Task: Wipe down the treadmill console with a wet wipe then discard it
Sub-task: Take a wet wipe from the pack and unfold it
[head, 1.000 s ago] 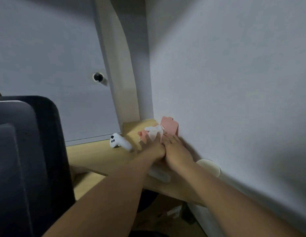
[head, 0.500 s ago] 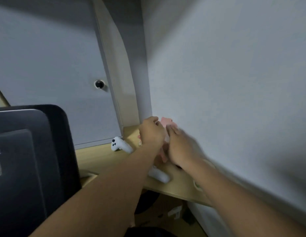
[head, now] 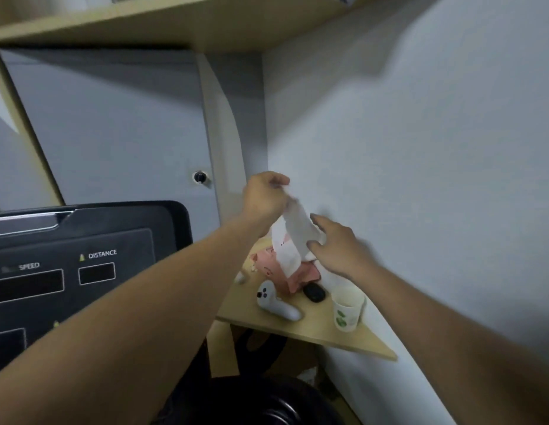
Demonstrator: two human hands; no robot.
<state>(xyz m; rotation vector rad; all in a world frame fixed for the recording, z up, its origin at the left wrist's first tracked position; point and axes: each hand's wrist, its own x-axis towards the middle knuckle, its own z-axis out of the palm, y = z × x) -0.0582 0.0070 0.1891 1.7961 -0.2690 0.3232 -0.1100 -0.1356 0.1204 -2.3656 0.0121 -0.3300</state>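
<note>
One wet wipe (head: 293, 234) hangs stretched above the pink pack (head: 273, 268) on the corner table (head: 343, 335). The left hand (head: 267, 194) pinches its top edge, fingers curled tight on the sheet, while the right hand (head: 337, 246) is just beside its lower end with fingers spread wide, gripping nothing that shows. This looks like the fetching step: next the sheet must come clear of the pack, then travel left to the treadmill console (head: 83, 256). Half a second ago both hands were low at the pack. Now the left has risen and the wipe is drawn out long.
</note>
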